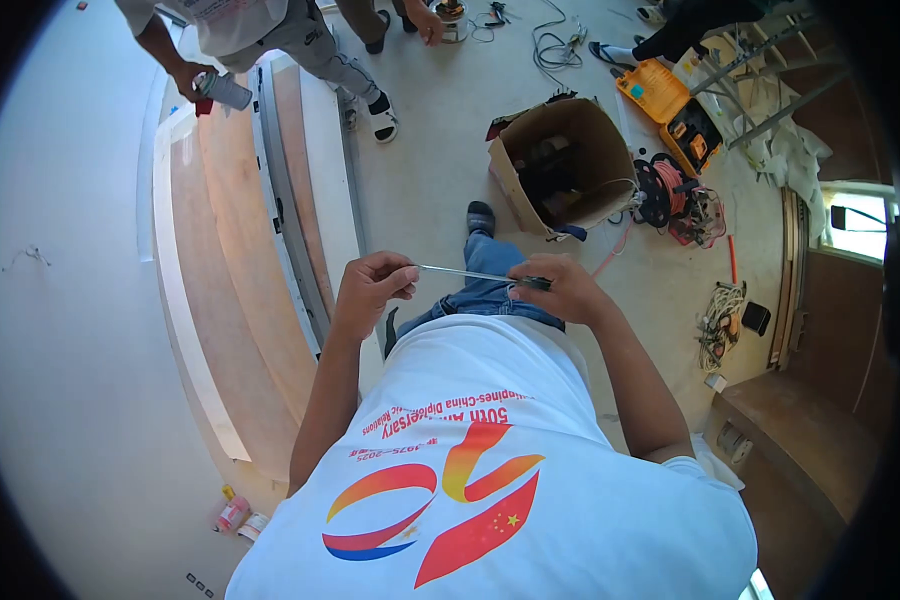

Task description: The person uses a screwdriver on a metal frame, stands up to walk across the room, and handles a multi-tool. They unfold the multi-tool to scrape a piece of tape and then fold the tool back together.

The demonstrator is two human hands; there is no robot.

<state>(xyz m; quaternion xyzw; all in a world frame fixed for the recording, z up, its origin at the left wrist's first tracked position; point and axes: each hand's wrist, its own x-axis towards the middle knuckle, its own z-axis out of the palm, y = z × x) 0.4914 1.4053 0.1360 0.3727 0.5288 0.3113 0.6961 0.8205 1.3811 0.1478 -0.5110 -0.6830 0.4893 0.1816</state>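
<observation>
In front of my waist I hold what looks like a screwdriver [467, 273], its thin metal shaft running almost level between my hands. My right hand [562, 290] is closed around its dark handle. At the other end, the fingers of my left hand [375, 292] pinch the tip of the shaft. Whether a small piece sits at that tip is hidden by the fingers.
Long boards and panels [232, 270] lean along the wall at left. A cardboard box [520, 185] stands ahead, near a cable reel [670, 190] and an orange tool case [660, 92]. At upper left, a co-worker's hand [192, 82] holds a spray can [226, 91].
</observation>
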